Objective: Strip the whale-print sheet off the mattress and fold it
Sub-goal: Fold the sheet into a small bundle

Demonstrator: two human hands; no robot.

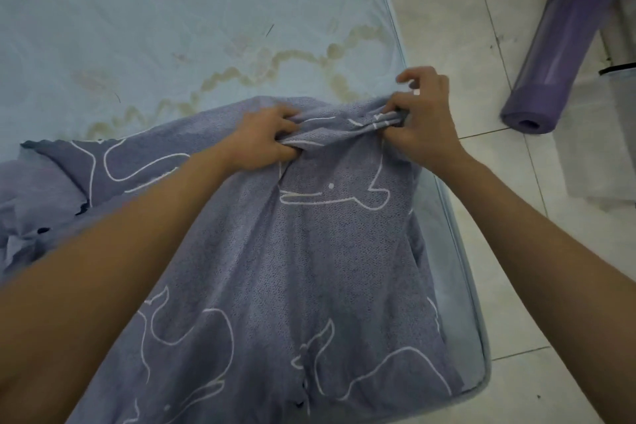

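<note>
**Now both hands bunch the far edge of the whale sheet**

Closest to us, our two bare forearms reach forward over the whale-print sheet (309, 251), which lies across the near right part of the mattress (172, 27). The cloth is greyish purple with white whale outlines. Its long axis runs away from us, from the bottom of the view up to the hands, roughly along the mattress's right edge. A second part of it trails off to our left in a loose, crumpled heap with a frilled hem showing.

Further out, our left hand (265, 139) grips the sheet. Its fingers (285, 113) are curled tight and dug into a fold, with cloth gathered under the knuckles. Just to the right, our right hand (421, 124) pinches the same gathered edge between the thumb and the lower fingers. Its upper fingers (409, 74) are lifted clear of the cloth, bent and slightly apart. Between the two hands the fabric is drawn into a short bunched ridge that runs left to right, crosswise to the sheet's length. The hands are near each other but not touching.

Beyond the hands the mattress is uncovered, pale blue and quilted, marked with yellowish stain rings. To its right is a pale tiled floor (447, 10). On those tiles, well apart from the mattress, lies a rolled purple mat (550, 72), its open end facing us, and beside it stands a translucent plastic box (605, 134).
</note>
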